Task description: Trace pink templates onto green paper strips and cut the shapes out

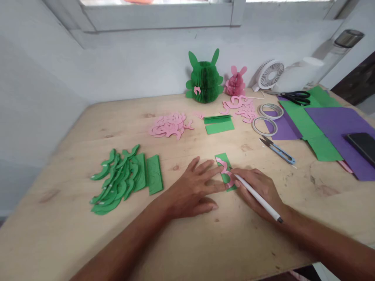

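Observation:
A small green paper strip (pixel 222 156) lies on the table in front of me, with a curvy pink paper cutout (pixel 224 166) on top of it. My left hand (pixel 195 189) is spread flat, its fingertips pressing on the pink cutout and the strip's left side. In my right hand (pixel 259 189) is a white pen (pixel 260 200), pinched close to its tip. The tip end meets the right edge of the pink cutout, where my fingers partly hide it. Left of my left hand are a heap of green wavy cutouts (pixel 117 181) and a stack of green rectangles (pixel 154 174) with a drawn outline.
Pink cutouts (pixel 170 125) and folded green paper (pixel 219 127) lie farther back. Honeycomb paper figures, green (pixel 205 82) and pink (pixel 235 84), stand by the wall near a white fan (pixel 271 74). To the right are tape rolls (pixel 265 126), blue snips (pixel 278 151), black scissors (pixel 295 96) and a phone (pixel 361 146).

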A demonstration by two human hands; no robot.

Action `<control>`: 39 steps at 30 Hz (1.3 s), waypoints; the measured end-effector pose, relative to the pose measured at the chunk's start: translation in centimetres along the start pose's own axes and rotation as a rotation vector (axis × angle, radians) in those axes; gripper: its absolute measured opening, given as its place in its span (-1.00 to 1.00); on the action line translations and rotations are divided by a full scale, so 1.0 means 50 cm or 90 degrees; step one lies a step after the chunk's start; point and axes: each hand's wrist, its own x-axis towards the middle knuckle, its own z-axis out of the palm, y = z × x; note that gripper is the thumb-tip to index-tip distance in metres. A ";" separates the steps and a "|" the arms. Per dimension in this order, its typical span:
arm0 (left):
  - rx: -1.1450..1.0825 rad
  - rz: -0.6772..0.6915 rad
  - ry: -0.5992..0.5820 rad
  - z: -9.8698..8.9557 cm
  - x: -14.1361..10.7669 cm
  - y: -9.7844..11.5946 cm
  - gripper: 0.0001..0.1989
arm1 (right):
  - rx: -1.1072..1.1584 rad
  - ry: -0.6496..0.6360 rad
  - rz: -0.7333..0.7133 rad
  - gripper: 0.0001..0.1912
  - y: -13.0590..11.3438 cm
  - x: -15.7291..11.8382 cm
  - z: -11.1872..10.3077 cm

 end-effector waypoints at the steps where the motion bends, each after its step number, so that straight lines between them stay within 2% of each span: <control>1: 0.002 0.002 -0.001 0.001 0.000 0.000 -0.50 | -0.002 0.009 -0.006 -0.73 0.000 0.000 0.001; 9: 0.006 -0.001 -0.015 0.002 0.001 0.003 -0.48 | -0.013 -0.006 -0.007 -0.73 0.006 -0.004 0.005; 17: 0.014 -0.007 -0.043 -0.015 0.003 0.012 -0.46 | -0.016 0.003 -0.009 -0.77 0.003 -0.004 0.004; 24: 0.018 -0.014 -0.019 -0.003 -0.006 0.016 -0.49 | -0.025 -0.012 -0.009 -0.76 0.003 -0.004 0.002; 31: 0.025 -0.012 0.019 0.006 -0.012 0.019 -0.53 | -0.038 0.008 -0.013 -0.78 -0.002 -0.002 0.002; 39: 0.035 -0.005 0.023 0.007 -0.016 0.024 -0.56 | -0.033 -0.002 -0.007 -0.75 -0.003 0.000 -0.001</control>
